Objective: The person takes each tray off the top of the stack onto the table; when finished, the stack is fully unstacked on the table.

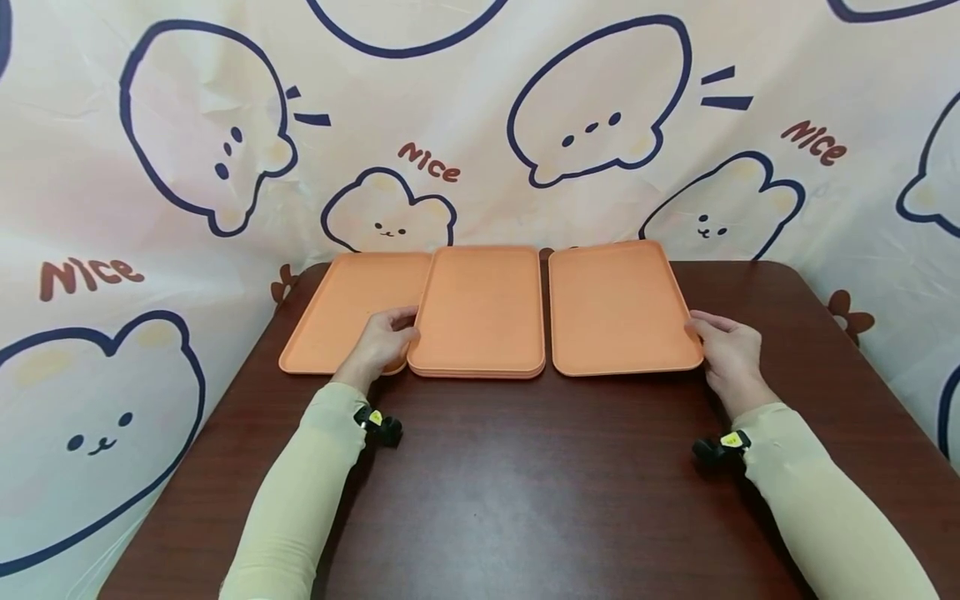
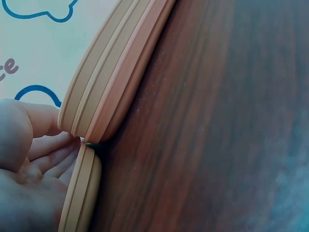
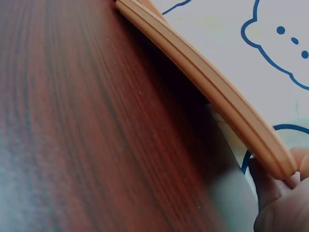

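Observation:
Three groups of orange rectangular trays stand in a row. My left hand [image 1: 382, 337] is over the left tray [image 1: 352, 308], its thumb and forefinger at the left edge of the middle tray stack [image 1: 480, 308]. In the left wrist view, layered rims show on that stack [image 2: 104, 82]; the other fingertips are hidden behind it. My right hand [image 1: 731, 358] pinches the right tray [image 1: 622, 308] by its right edge. In the right wrist view, this tray's gripped end [image 3: 270, 150] is raised off the table, while its far end sits lower.
The dark brown wooden table [image 1: 480, 483] runs toward me in front of the trays. A pale cloth [image 1: 480, 108] printed with cartoon bears hangs behind and at both sides. Each wrist carries a small black camera [image 1: 386, 429].

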`<state>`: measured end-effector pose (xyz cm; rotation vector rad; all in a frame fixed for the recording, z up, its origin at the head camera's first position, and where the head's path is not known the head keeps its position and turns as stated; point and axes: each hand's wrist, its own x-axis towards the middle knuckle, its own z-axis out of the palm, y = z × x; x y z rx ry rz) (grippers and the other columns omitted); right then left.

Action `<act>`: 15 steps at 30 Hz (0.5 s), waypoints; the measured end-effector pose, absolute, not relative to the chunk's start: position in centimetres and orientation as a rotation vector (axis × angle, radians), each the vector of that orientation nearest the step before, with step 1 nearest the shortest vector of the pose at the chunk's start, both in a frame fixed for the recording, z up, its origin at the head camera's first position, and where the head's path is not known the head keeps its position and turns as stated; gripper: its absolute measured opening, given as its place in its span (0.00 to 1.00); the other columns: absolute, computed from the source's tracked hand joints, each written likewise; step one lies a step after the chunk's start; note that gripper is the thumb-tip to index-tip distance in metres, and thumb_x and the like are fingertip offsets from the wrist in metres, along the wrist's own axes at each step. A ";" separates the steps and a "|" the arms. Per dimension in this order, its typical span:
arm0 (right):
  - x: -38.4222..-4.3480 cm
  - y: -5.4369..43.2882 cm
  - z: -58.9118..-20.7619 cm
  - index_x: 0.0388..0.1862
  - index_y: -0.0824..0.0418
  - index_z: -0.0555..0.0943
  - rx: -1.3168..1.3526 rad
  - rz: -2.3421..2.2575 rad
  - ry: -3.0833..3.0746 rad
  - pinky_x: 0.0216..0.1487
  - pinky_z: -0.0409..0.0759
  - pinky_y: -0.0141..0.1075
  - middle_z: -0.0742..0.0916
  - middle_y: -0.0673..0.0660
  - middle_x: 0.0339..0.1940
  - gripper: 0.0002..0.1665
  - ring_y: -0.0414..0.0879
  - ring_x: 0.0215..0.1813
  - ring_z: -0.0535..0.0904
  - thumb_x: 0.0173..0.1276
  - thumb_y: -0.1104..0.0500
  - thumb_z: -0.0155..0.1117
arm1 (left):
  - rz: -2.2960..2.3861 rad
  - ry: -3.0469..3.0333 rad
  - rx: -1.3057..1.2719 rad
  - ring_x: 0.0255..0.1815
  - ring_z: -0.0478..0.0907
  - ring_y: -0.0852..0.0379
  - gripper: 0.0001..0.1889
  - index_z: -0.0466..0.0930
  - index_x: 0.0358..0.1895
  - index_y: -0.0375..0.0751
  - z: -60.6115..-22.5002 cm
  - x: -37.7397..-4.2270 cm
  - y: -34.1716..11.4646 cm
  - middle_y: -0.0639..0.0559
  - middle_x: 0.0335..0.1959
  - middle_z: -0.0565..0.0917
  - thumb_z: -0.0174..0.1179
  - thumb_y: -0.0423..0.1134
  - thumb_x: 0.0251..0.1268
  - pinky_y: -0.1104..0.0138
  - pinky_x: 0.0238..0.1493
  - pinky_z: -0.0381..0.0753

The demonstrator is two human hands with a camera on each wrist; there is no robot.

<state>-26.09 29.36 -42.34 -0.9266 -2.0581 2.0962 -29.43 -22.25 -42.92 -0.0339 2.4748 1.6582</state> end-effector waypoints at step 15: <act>-26.7 29.1 -42.7 0.71 0.67 0.82 -0.679 1.579 -2.619 0.38 0.79 0.21 0.80 0.67 0.76 0.26 0.54 0.69 0.77 0.82 0.54 0.62 | 1.692 2.470 -0.080 0.84 0.66 0.42 0.29 0.68 0.81 0.33 -43.2 -29.4 -22.2 0.35 0.82 0.71 0.54 0.30 0.81 0.50 0.83 0.67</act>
